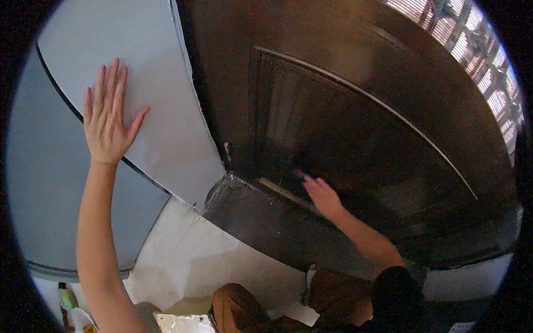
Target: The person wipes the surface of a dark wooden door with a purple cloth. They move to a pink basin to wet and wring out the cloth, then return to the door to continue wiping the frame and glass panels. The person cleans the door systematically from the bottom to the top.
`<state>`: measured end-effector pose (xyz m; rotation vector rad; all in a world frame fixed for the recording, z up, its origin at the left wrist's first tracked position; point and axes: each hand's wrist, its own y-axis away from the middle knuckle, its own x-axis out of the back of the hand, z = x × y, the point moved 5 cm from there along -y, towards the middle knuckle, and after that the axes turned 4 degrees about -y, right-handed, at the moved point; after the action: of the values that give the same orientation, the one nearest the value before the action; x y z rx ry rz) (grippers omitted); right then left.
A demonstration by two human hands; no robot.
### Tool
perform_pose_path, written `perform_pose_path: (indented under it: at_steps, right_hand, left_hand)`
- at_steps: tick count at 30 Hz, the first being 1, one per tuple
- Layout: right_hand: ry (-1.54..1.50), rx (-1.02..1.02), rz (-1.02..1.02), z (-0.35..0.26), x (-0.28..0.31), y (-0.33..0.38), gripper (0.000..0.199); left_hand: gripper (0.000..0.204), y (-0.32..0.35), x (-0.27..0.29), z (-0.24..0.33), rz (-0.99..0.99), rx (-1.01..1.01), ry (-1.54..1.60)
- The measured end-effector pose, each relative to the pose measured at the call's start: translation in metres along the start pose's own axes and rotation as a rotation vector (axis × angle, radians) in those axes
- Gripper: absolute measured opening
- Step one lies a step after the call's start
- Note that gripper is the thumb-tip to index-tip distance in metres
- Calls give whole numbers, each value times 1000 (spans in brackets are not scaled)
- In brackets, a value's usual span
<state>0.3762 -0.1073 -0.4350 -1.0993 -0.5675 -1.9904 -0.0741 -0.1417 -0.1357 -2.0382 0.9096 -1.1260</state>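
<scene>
At your left, a grey panel [41, 183] is bordering the pale floor [177, 236]. Near left, a green bottle [68, 298] is sitting beside what looks like a white bag [81, 318]; rightward, a silvery object [186, 323] is shining. Far right, you're facing a patterned grille [462, 45].

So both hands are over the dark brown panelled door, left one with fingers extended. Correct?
Not quite: in the head view only the right hand is over the dark brown panelled door. The left hand, fingers extended, is over the pale panel beside it.
</scene>
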Motion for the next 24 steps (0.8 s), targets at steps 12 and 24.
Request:
perform_pose_path:
  at_steps: [12,24]
  right_hand:
    - [-470,-206,-369,25,-5,85,50]
    - [-579,-229,105,-4,-54,79,31]
  left_hand:
    - [79,-1,2,0,2,9,-10]
    - [84,-9,12,2,-6,24,-20]
